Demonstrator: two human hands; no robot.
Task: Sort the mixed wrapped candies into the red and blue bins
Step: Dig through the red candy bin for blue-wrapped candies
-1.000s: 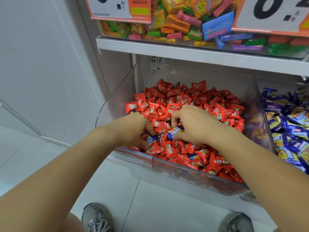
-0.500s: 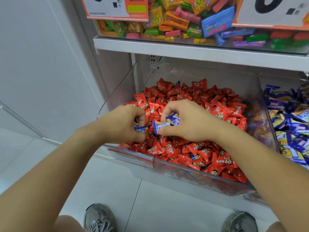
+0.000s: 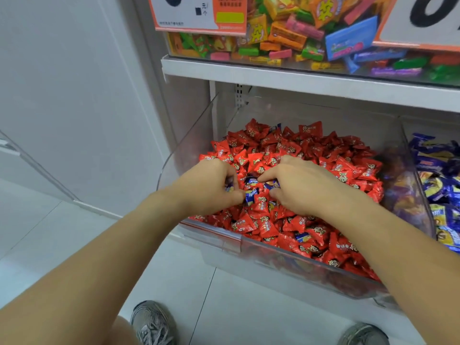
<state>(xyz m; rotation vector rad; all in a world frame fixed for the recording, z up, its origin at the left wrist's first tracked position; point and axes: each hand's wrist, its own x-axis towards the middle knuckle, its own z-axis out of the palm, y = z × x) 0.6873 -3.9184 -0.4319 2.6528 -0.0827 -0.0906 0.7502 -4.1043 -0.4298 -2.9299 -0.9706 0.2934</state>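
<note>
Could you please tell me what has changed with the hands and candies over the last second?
Half a second ago both hands were lifted slightly, each pinching a blue candy. Now the left hand and right hand are back down in the red candies, fingers curled around blue candies between them. The red bin and blue bin stayed put.

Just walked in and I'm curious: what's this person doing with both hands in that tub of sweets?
A person is picking stray blue candies out of the clear bin of red candies. The left hand has one blue candy in its grip and its thumb touches another; the right hand pinches one too. The bin of blue candies sits beside it, on the right. A few blue ones remain among the red.
</note>
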